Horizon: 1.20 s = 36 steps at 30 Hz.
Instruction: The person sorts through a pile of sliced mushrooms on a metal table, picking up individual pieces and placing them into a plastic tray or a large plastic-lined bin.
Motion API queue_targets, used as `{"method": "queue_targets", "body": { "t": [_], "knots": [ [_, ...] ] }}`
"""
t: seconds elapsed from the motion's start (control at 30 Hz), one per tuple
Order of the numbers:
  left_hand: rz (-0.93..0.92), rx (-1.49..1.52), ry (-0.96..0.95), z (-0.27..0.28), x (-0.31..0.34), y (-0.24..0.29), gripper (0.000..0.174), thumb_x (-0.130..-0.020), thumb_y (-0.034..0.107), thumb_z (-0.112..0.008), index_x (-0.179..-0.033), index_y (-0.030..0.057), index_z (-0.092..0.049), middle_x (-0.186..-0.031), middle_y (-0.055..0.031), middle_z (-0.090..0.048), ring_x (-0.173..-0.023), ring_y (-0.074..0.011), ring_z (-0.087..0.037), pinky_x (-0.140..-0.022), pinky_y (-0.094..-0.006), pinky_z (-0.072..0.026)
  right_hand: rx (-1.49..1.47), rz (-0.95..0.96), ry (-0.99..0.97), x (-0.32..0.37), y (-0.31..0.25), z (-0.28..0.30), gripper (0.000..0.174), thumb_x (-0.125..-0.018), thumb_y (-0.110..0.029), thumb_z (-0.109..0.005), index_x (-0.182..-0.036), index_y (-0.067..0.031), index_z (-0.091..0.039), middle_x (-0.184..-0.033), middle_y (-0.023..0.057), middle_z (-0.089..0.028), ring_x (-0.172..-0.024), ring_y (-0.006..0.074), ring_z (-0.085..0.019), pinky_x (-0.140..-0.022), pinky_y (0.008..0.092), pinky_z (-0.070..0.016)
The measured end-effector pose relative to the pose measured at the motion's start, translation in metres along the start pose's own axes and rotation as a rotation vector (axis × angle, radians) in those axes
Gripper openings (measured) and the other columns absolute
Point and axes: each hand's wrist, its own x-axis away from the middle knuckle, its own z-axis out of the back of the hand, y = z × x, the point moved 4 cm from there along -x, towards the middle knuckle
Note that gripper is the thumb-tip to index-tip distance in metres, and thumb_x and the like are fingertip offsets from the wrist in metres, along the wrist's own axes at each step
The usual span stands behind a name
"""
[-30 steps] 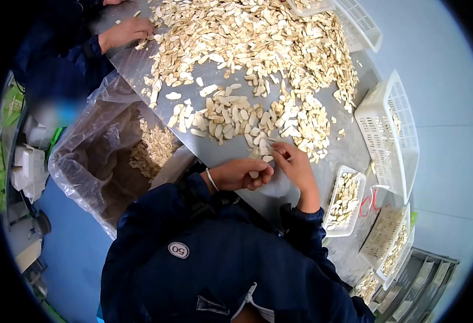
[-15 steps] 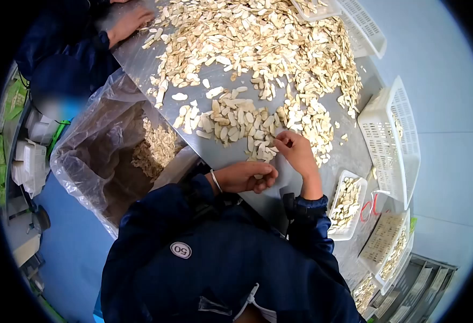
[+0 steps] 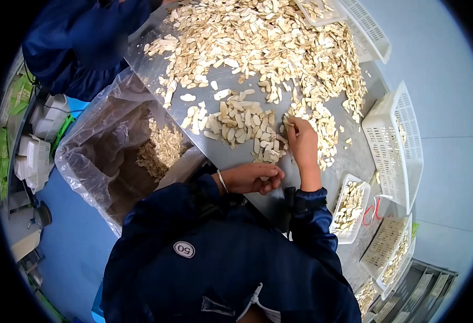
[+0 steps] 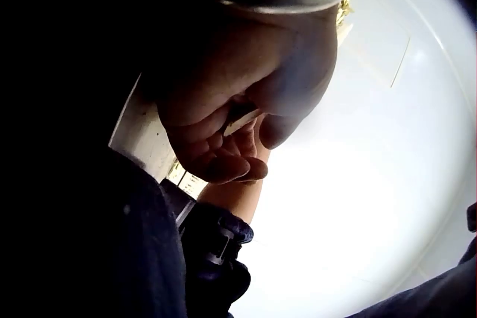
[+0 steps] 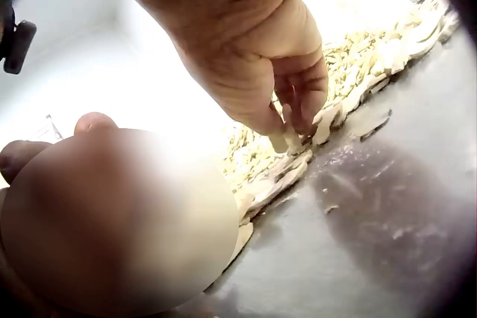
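Pale, flat dried slices lie in a small heap (image 3: 242,123) on the metal table (image 3: 215,152). The left hand (image 3: 251,178), wearing a white bracelet, is held over the table's near edge; in the left wrist view its curled fingers hold a slice (image 4: 242,122) against the palm. Farther forward and to the right, the right hand (image 3: 305,145) reaches down to the slices beside the small heap. The right wrist view shows this hand (image 5: 261,49) pinching a pale slice (image 5: 287,135) between thumb and fingers, at the edge of the pile.
A large pile of slices (image 3: 258,37) covers the far table. At left stands a plastic-lined bin (image 3: 88,156) with slices inside. White baskets (image 3: 379,129) and a small tray of slices (image 3: 349,207) line the right side. Another person's sleeve (image 3: 96,37) is at upper left.
My right hand has moved forward, away from the left hand, to the slices. The left hand stays low with its fingers curled. The other person's arm has shifted, and the head view has moved slightly.
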Motion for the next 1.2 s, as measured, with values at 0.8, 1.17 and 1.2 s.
{"method": "queue_targets", "body": {
  "t": [0.8,1.17,1.2],
  "knots": [
    [-0.026,-0.042,0.005,-0.003,0.001,0.001,0.028,-0.107,0.029,-0.049,-0.12,0.0069,-0.059,-0.096,-0.0041,-0.06,-0.076,-0.0131,-0.052,-0.068,-0.0265,-0.042,-0.456,-0.265,-0.397,0.026,-0.012,0.016,0.02,-0.096,-0.013,-0.068,-0.109,0.0015,-0.069,-0.077,0.0048,-0.067,-0.068,0.0092,-0.058,-0.064,0.0279,-0.0484],
    [-0.022,0.006,-0.004,0.0,-0.002,-0.002,0.026,-0.104,0.028,-0.052,-0.118,0.0074,-0.061,-0.097,-0.0042,-0.062,-0.077,-0.0133,-0.053,-0.069,-0.0277,-0.043,-0.754,-0.264,-0.401,0.019,-0.009,0.075,0.019,-0.102,-0.02,-0.06,-0.091,-0.0054,-0.062,-0.074,-0.0061,-0.054,-0.066,0.0041,-0.047,-0.06,0.0222,-0.0402],
    [-0.016,0.004,0.007,-0.001,-0.002,-0.002,0.026,-0.104,0.028,-0.052,-0.118,0.0075,-0.061,-0.097,-0.0039,-0.062,-0.077,-0.0133,-0.053,-0.069,-0.0277,-0.0429,-0.789,-0.263,-0.406,0.019,-0.011,0.077,0.018,-0.102,-0.02,-0.061,-0.092,-0.0047,-0.063,-0.073,-0.0059,-0.054,-0.066,0.0044,-0.047,-0.059,0.0226,-0.0402]
  ]
}}
